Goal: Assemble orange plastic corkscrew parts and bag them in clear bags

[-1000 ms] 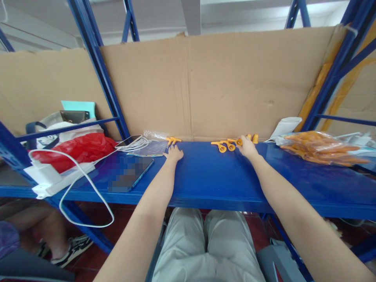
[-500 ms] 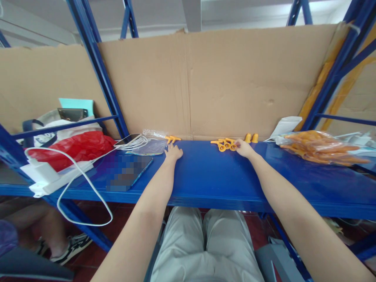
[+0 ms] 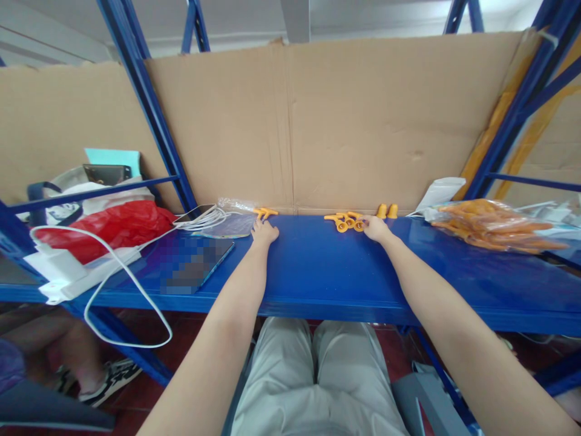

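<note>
My left hand (image 3: 264, 232) lies on the blue shelf (image 3: 318, 272) with its fingers flat, its tips just short of an orange T-shaped plastic part (image 3: 264, 212). My right hand (image 3: 374, 228) reaches to the back of the shelf, its fingertips touching a small cluster of orange plastic parts (image 3: 345, 221). Whether those fingers pinch a piece is hidden by the hand. Two short orange caps (image 3: 387, 211) stand upright just right of that hand, against the cardboard backing (image 3: 345, 121).
A clear bag of orange parts (image 3: 492, 226) lies at the right. On the left are a tablet (image 3: 195, 264), white cables (image 3: 204, 221), a white charger (image 3: 57, 272) and a red bag (image 3: 109, 224). Another person's leg and shoe (image 3: 102, 375) show below the shelf.
My right hand slid left along the back of the shelf, pushing the orange parts closer together; the two caps now stand clear of it. The left hand stayed put.
</note>
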The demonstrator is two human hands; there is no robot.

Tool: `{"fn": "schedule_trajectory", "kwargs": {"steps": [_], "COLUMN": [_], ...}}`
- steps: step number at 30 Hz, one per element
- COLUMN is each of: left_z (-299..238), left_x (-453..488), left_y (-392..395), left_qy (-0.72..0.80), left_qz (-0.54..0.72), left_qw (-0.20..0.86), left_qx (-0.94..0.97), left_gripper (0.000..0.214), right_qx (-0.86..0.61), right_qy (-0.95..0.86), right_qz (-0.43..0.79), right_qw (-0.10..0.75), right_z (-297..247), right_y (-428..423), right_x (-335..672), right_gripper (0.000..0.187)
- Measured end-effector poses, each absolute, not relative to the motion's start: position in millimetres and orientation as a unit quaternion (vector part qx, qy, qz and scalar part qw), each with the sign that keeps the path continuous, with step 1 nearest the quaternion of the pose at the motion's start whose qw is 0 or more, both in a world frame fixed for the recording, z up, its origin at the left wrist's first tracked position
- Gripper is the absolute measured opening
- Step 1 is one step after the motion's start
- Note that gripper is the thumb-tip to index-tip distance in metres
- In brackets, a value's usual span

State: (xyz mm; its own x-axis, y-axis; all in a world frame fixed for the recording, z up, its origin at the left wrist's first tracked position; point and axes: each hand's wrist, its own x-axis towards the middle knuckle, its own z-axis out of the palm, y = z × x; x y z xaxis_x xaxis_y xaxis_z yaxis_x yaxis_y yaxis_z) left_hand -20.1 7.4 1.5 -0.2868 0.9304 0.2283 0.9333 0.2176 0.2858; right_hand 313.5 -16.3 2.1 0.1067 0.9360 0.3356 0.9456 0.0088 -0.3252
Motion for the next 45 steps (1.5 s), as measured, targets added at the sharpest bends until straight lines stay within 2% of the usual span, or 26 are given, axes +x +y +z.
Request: {"fn": "schedule_trajectory", "kwargs": {"steps": [8,16,25,29,32,40,45], "left_z": [2.2,4.5,7.7,10.1,11.5,6.0,6.8], "left_x": [-22.5,-16.1,-3.6,16.1,34.0,28.9,11.0], "left_y": [7.8,6.2,2.8,-3.8,-11.8,-16.3,-7.8], "left_qy": [-0.757,-0.724,-0.629,-0.537,-0.487,-0.593,-0.593], "left_qz": [-0.144,-0.103,-0.066,-0.076,-0.113,-0.109,-0.090], "left_qw": [-0.009,0.026,0.060,0.023,-0.026,-0.012,-0.020], "left_qx": [-0.637,-0.682,-0.772,-0.840,-0.865,-0.798,-0.800], "left_gripper": [0.054,0.052,0.047,0.043,0.050,0.066,0.058], "right_qx": [-0.735,-0.665,-0.622,-0.606,-0.606,-0.578,-0.561], "right_qy": [-0.634,-0.686,-0.725,-0.739,-0.737,-0.757,-0.777], "right_qz": [-0.027,0.005,0.022,0.027,0.029,0.035,0.040], "right_qw": [0.240,0.296,0.294,0.294,0.297,0.303,0.282], "right_z": [-1.5,-14.4,-12.2,-11.1,-10.4,-5.2,-0.2], "right_y": [-9.8,6.1,4.1,3.2,2.6,-6.7,-13.0], "right_x": [319.8,330.4,316.9,312.9,311.1,304.4,295.2], "right_gripper": [0.038,0.034,0.033,0.034,0.034,0.036,0.036]}}
